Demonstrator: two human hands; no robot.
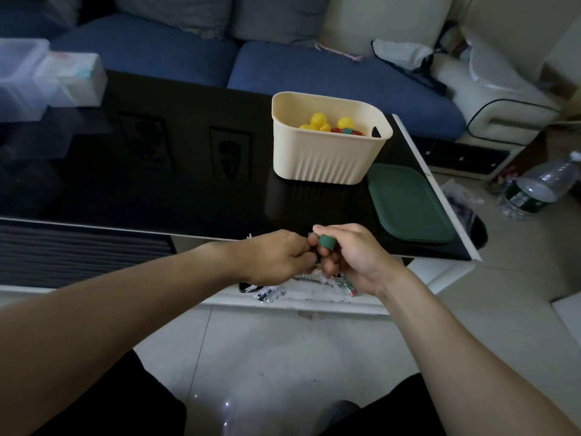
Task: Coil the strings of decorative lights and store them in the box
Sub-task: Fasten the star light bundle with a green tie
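Room: living room, dim light; blue sofa (176,55) behind the table, cream armchair (490,99) at the far right, pale tiled floor.
Table: glossy black top (157,171) with a white edge, I'm sitting at its near side, knees in dark trousers below.
Box: cream ribbed box (327,152) stands upright on the right part of the table, open on top.
Box contents: yellow bulbs (319,120) on a red string plus a small green piece; already inside, rest hidden by the wall.
Lid: dark green lid (408,202) lies flat on the table, just beside the box on its near-right side, close to the table corner.
Left hand (276,256): over the table's near edge, fingers curled and pinching something small where it meets my right hand; cannot tell exactly what.
Right hand (349,253): fingers curled around a small green cap (326,241), thumb on top; touching my left fingertips.
Under hands: silvery-white string of lights (270,292) lies bunched on the white lower shelf, partly hidden by my hands.
Far left: clear plastic containers (47,77) on the table, blurred.
Floor right: plastic water bottle (540,187) lying on the tiles, well apart from the table.
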